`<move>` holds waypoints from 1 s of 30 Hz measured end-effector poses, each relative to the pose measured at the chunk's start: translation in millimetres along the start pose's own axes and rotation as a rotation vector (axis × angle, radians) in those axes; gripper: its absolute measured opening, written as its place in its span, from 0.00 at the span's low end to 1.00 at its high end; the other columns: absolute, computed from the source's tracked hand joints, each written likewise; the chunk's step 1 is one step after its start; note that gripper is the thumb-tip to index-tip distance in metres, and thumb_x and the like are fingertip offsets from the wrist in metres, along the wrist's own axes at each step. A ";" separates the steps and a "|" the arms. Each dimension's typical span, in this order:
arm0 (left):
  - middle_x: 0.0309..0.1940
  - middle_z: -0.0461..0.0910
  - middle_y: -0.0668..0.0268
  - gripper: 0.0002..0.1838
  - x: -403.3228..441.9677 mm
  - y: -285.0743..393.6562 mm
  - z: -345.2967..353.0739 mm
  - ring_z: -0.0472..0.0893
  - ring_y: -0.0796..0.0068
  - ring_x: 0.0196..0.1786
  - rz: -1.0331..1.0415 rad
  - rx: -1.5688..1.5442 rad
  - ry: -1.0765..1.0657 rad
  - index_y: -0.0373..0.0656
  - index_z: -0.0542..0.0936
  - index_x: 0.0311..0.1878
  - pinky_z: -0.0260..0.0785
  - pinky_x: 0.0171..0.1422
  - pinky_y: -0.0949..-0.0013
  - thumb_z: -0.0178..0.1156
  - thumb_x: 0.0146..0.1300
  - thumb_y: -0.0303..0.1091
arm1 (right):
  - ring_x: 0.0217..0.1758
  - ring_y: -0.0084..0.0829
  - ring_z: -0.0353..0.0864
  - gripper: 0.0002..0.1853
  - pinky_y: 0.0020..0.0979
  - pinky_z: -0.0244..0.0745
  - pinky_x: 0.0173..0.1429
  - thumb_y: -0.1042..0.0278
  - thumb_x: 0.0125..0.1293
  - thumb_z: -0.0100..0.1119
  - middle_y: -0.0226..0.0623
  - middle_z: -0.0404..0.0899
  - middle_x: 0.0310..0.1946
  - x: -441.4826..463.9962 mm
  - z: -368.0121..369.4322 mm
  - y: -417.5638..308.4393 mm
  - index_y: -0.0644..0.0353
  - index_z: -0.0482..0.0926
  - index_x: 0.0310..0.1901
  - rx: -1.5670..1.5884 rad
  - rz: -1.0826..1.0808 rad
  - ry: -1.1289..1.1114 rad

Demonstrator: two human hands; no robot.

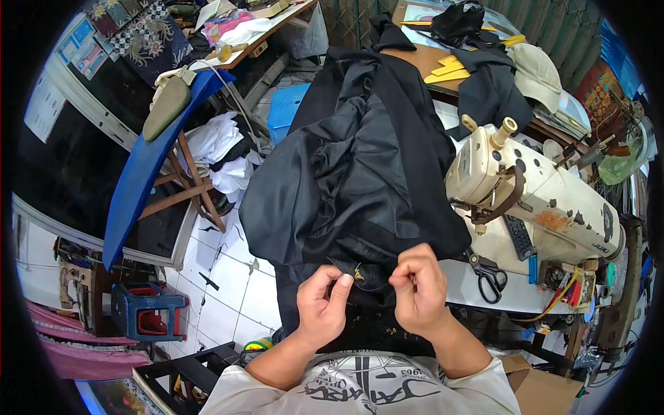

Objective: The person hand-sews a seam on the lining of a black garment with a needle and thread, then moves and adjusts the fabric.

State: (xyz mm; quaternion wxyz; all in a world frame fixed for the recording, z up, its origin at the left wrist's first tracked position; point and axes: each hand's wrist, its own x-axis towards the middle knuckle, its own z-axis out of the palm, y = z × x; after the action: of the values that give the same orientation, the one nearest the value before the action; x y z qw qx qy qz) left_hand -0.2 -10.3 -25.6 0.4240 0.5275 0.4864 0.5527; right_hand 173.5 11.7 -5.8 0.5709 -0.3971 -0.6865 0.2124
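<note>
A large black garment (366, 159) with a shiny lining is spread from the tables down over my lap. My left hand (324, 306) is closed in a pinch on the near edge of the garment, thumb on top. A small tuft of yellow threads (358, 274) shows on the black cloth just beyond its thumb. My right hand (420, 290) is closed at the right of that edge, thumb and fingertips pressed together. Whatever lies between its fingers is too small to see. Yellow scraps are scattered on the dark cloth below the hands.
A cream sewing machine (532, 194) stands at the right, with black scissors (488, 277) and a remote control (519, 236) beside it. At the left are a blue ironing board (155, 166) and a blue stool (149, 311). A cap (536, 75) lies at the back right.
</note>
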 end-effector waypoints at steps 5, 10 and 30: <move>0.26 0.76 0.69 0.05 -0.5 -0.8 1.7 0.71 0.84 0.28 0.025 -0.003 -0.028 0.34 0.77 0.38 0.64 0.34 0.77 0.60 0.70 0.25 | 0.25 0.28 0.78 0.04 0.25 0.70 0.28 0.76 0.68 0.61 0.40 0.79 0.33 -2.5 -4.6 10.5 0.66 0.79 0.42 0.134 0.054 -0.102; 0.28 0.79 0.64 0.04 -0.4 1.6 2.0 0.76 0.77 0.29 0.054 0.035 -0.080 0.34 0.78 0.39 0.67 0.36 0.74 0.60 0.69 0.24 | 0.23 0.22 0.76 0.08 0.24 0.69 0.27 0.73 0.66 0.66 0.37 0.80 0.33 11.7 -20.7 -4.5 0.66 0.80 0.43 0.173 0.256 -0.281; 0.24 0.79 0.60 0.11 14.1 19.4 5.8 0.77 0.70 0.26 0.059 0.285 -0.290 0.33 0.77 0.31 0.68 0.34 0.72 0.60 0.70 0.28 | 0.20 0.37 0.76 0.07 0.34 0.71 0.24 0.81 0.59 0.60 0.40 0.72 0.25 1.6 -3.2 8.5 0.65 0.70 0.34 -0.003 0.089 -0.239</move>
State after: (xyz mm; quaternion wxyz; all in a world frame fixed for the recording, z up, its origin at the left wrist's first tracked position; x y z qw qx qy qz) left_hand 5.3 0.8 -4.3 0.3942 0.6701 0.4781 0.4087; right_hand 179.1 17.5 -10.4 0.4745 -0.3998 -0.7316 0.2824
